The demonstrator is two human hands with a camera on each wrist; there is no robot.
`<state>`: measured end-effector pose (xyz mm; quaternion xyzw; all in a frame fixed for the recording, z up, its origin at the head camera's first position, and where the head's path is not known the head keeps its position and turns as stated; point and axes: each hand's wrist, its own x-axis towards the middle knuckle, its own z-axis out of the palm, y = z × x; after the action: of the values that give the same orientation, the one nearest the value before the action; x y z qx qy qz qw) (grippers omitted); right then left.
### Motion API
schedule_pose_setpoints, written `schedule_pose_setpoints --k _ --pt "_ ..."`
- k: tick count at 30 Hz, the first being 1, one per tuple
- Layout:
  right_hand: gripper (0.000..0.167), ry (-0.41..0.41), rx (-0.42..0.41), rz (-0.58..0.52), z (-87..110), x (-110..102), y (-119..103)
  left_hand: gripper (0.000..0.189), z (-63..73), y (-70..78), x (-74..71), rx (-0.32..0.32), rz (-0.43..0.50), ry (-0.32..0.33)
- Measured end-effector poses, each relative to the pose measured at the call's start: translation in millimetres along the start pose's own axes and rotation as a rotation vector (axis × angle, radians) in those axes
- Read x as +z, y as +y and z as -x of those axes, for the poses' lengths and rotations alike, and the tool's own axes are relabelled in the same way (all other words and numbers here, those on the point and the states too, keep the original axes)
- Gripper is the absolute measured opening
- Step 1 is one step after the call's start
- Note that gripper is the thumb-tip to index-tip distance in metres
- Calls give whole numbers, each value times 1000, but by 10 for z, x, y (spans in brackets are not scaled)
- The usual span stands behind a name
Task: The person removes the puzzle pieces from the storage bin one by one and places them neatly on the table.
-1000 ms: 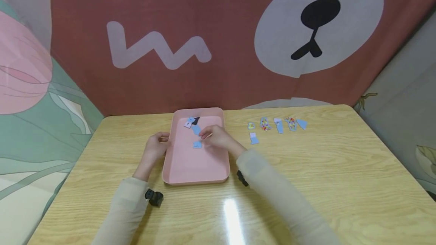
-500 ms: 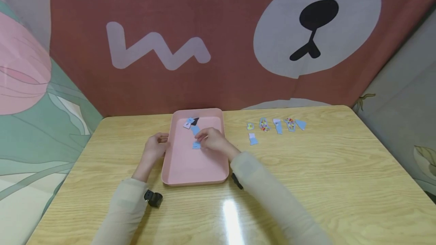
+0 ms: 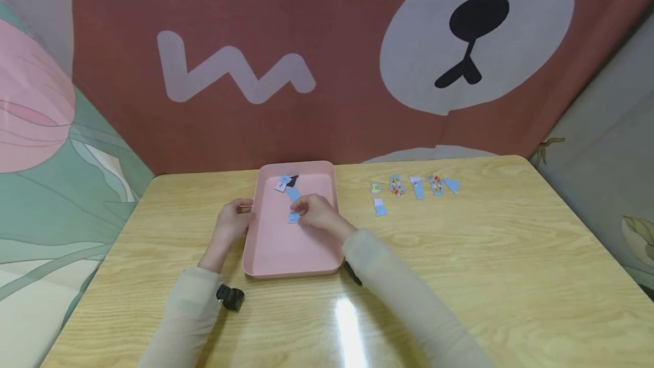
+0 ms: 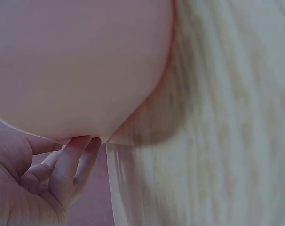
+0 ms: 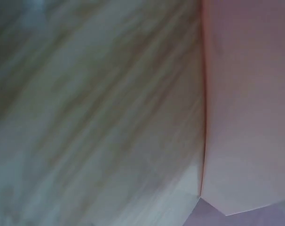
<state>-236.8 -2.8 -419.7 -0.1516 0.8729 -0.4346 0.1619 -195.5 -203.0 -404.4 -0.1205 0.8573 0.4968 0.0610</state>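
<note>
My left hand grips the left side of a pink tray; in the left wrist view its thumb and fingers meet at the tray's rim. My right hand reaches over the tray from the right, fingers bent and fingertips low. Just beyond them lies a blue flat piece, and another small blue piece is partly covered by the hand. I cannot tell whether the right fingers pinch a piece. In the right wrist view only the tray's side and tabletop show, no hand.
Toward the tray's back sit a white-and-blue piece and a black piece. Right of the tray, several flat cut-out pieces lie on the wooden table, among them a blue triangle and a lilac-and-blue piece. A printed cloth hangs behind.
My right hand has shifted slightly left and toward me, now covering part of the nearer blue piece. The left hand keeps its place on the tray.
</note>
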Motion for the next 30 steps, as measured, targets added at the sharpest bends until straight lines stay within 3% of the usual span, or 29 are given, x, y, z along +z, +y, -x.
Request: schedule_pose_setpoints --k 14,23,30 --pt "35 -43 -35 113 -40 1 19 40 -1 14 3 4 -10 2" --pt "32 -40 -13 116 -7 -10 -2 40 -18 -7 1 -6 -4 -3" --pt "24 -35 -43 90 19 -38 -9 40 -8 -9 -7 -2 -10 2"
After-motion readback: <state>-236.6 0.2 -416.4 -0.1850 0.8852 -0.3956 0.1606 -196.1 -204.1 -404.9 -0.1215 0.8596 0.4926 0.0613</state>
